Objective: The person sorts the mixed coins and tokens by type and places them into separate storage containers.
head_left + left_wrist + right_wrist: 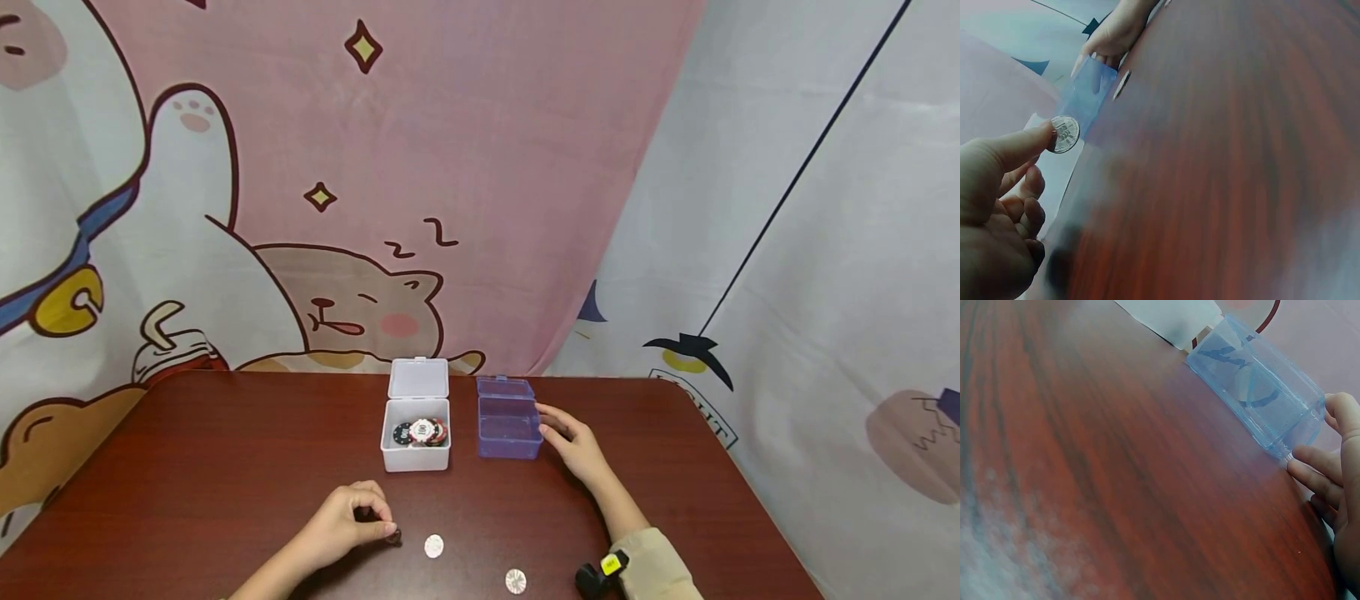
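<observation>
Thumb and fingertips of my left hand (348, 523) pinch a coin (1065, 134) just above the table; its silver, embossed face shows in the left wrist view. My right hand (577, 450) touches the right side of a see-through blue-purple box (509, 449), its fingers loosely extended. That box has its lid up, and no contents are visible inside. To its left, a white box (415, 462) with a raised lid holds several poker chips (422, 430). Between my hands, near the front, lie a silver coin (433, 546) and, further right, another coin (515, 581).
Both boxes stand towards the back of the dark red-brown wooden table (262, 450). Behind the table hangs a cartoon-printed cloth (525, 167). A black device (592, 580) with a yellow label sits at my right wrist, by the beige sleeve (656, 567).
</observation>
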